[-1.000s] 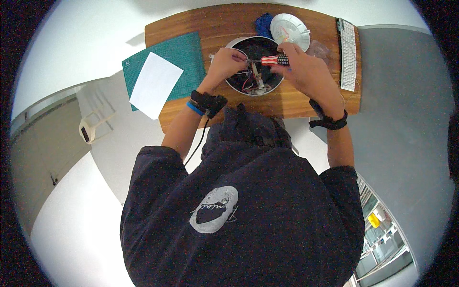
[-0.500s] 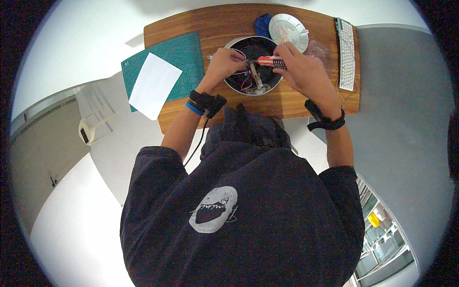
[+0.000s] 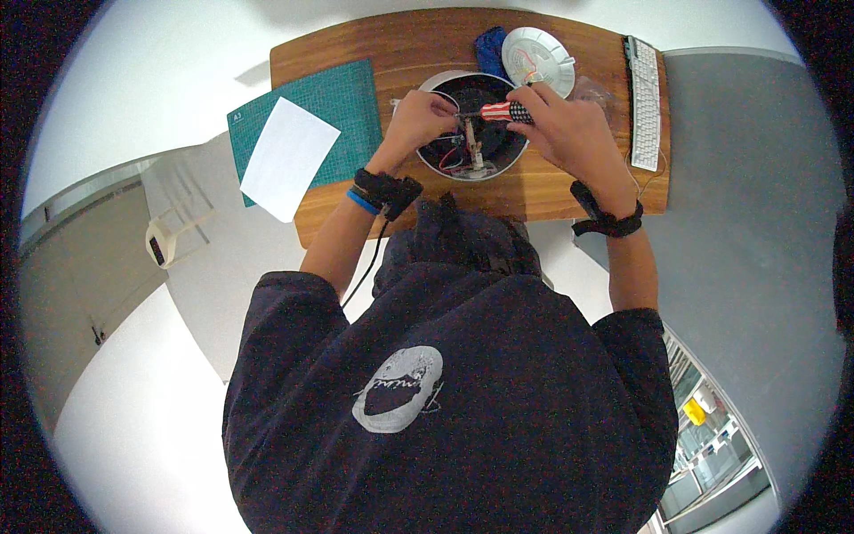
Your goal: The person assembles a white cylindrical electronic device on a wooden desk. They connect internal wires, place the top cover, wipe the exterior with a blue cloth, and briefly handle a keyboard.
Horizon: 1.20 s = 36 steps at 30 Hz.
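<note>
A round black device (image 3: 485,142) with red and black wires inside lies open on the wooden table (image 3: 427,53). My right hand (image 3: 569,133) grips a screwdriver (image 3: 503,111) with a red and black handle, held sideways over the device. My left hand (image 3: 422,120) rests on the device's left rim, fingers curled at the screwdriver's tip. Whether it pinches a small part is hidden. Both wrists wear black straps.
A white round cover (image 3: 538,58) and a blue cloth (image 3: 489,49) lie behind the device. A green cutting mat (image 3: 342,98) with a white sheet (image 3: 289,156) sits at the left. A white keyboard (image 3: 645,102) lies along the table's right edge.
My right hand and the screwdriver have shifted slightly up and to the left over the device. My left hand stays at the rim.
</note>
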{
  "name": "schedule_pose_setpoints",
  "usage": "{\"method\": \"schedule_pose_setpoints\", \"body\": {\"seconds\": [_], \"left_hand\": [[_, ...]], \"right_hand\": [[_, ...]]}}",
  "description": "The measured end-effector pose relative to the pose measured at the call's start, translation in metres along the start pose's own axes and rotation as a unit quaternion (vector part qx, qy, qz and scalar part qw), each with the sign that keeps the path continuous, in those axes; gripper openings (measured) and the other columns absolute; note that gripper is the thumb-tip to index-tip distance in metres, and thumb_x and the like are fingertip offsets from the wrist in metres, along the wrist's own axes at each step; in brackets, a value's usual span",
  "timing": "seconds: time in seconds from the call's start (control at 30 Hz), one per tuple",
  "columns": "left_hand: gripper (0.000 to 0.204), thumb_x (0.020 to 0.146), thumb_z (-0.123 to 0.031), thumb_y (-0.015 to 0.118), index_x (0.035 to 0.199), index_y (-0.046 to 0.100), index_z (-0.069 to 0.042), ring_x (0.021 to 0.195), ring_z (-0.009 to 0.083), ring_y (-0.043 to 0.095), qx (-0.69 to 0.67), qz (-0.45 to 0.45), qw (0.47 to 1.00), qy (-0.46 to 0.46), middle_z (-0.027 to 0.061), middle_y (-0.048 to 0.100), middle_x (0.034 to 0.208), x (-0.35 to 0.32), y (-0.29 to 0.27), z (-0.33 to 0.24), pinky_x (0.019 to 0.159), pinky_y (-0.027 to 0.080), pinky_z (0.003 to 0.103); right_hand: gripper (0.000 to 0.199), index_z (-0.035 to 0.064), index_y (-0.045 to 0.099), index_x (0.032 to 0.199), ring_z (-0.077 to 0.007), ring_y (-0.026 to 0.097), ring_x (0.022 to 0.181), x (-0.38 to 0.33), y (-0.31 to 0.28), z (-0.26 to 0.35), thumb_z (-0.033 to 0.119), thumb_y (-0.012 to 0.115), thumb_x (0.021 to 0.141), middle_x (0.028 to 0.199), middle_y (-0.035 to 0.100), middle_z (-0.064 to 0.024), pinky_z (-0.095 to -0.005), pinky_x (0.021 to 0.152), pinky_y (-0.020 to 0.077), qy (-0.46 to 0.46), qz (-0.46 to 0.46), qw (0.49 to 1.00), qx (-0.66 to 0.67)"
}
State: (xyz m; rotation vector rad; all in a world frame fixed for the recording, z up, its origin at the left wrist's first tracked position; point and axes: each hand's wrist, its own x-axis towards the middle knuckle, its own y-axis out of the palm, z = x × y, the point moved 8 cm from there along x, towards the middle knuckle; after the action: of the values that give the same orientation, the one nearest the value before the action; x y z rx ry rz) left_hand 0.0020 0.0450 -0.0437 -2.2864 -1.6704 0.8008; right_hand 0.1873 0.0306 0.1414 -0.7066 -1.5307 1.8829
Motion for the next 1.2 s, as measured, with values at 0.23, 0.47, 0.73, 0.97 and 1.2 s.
{"method": "schedule_pose_setpoints", "body": {"seconds": [0.23, 0.47, 0.73, 0.97, 1.2], "left_hand": [[0.029, 0.075, -0.018, 0.080, 0.098, 0.080, 0.000, 0.081, 0.0212, 0.077, -0.006, 0.001, 1.000, -0.020, 0.0137, 0.079, 0.089, -0.006, -0.002, -0.006, 0.076, 0.060, 0.032], [0.032, 0.074, -0.020, 0.081, 0.099, 0.081, -0.001, 0.083, 0.0212, 0.077, 0.016, 0.031, 0.999, 0.011, 0.0147, 0.079, 0.090, -0.005, 0.001, -0.004, 0.076, 0.060, 0.032], [0.031, 0.074, -0.018, 0.082, 0.100, 0.080, 0.000, 0.081, 0.0193, 0.076, -0.017, 0.039, 0.999, -0.021, 0.0136, 0.079, 0.089, -0.007, 0.003, 0.004, 0.076, 0.060, 0.032], [0.030, 0.075, -0.016, 0.081, 0.100, 0.080, 0.001, 0.079, 0.0186, 0.076, -0.021, 0.027, 0.999, -0.002, 0.0128, 0.079, 0.088, -0.005, 0.001, -0.001, 0.073, 0.059, 0.032], [0.030, 0.077, -0.019, 0.081, 0.099, 0.080, 0.001, 0.076, 0.0190, 0.076, -0.009, 0.028, 0.999, -0.029, 0.0134, 0.079, 0.085, -0.001, -0.001, 0.003, 0.073, 0.059, 0.032]], "right_hand": [[0.037, 0.0122, 0.054, 0.117, -0.0365, 0.071, 0.076, 0.001, 0.003, 0.000, 0.030, 0.074, 0.091, 0.107, 0.064, -0.0121, -0.0483, 0.061, 0.0574, -0.014, -0.020, 0.999, 0.046], [0.034, 0.0100, 0.054, 0.109, -0.0360, 0.072, 0.080, 0.006, 0.026, -0.013, 0.041, 0.064, 0.099, 0.096, 0.070, -0.0164, -0.0482, 0.062, 0.0572, 0.081, 0.047, 0.995, -0.025], [0.032, 0.0084, 0.054, 0.111, -0.0397, 0.071, 0.081, -0.006, 0.004, 0.002, 0.037, 0.063, 0.100, 0.088, 0.069, -0.0130, -0.0484, 0.063, 0.0570, -0.033, -0.082, 0.990, 0.112], [0.035, 0.0112, 0.057, 0.113, -0.0344, 0.071, 0.074, -0.010, 0.010, 0.002, 0.040, 0.068, 0.097, 0.086, 0.070, -0.0114, -0.0440, 0.059, 0.0556, 0.034, -0.020, 0.999, -0.008], [0.030, 0.0103, 0.059, 0.107, -0.0321, 0.072, 0.079, -0.013, 0.009, 0.009, 0.035, 0.070, 0.094, 0.092, 0.066, -0.0102, -0.0436, 0.060, 0.0590, 0.015, -0.047, 0.998, 0.048]]}}
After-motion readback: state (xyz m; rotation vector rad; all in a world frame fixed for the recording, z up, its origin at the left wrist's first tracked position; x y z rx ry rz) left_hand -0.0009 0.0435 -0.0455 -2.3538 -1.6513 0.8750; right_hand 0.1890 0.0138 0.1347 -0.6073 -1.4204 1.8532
